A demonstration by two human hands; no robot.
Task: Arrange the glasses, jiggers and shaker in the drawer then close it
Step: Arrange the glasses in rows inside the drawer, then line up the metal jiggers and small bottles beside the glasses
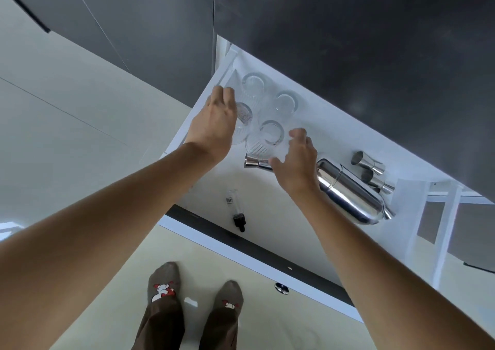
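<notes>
Head view: drawer (316, 245) pulled open, white inside, under a dark tabletop (348, 41). Left hand (217, 120) over the back-left corner, fingers spread and curled round a ribbed glass (242, 122), apparently gripping it, contact partly hidden by the hand. Three more glasses (270, 132) clustered just beside, upright, mouths up. Right hand (297, 159) hovering open, fingers apart, above a jigger (255, 161) lying on its side, close to it but not clearly touching. Shaker (351, 191) on its side to the right, with two further jiggers (372, 170) just beyond, touching or nearly so. Small clear bottle with dark cap (235, 207) lying near the drawer front. Socked feet (192, 304) on pale floor below. Step judged in hand: squaring up the glasses into a block, jiggers next. Next move likely calls for setting the held glass snug against its neighbours without knocking them, then closing fingers on the loose jigger. Drawer not yet shut.
</notes>
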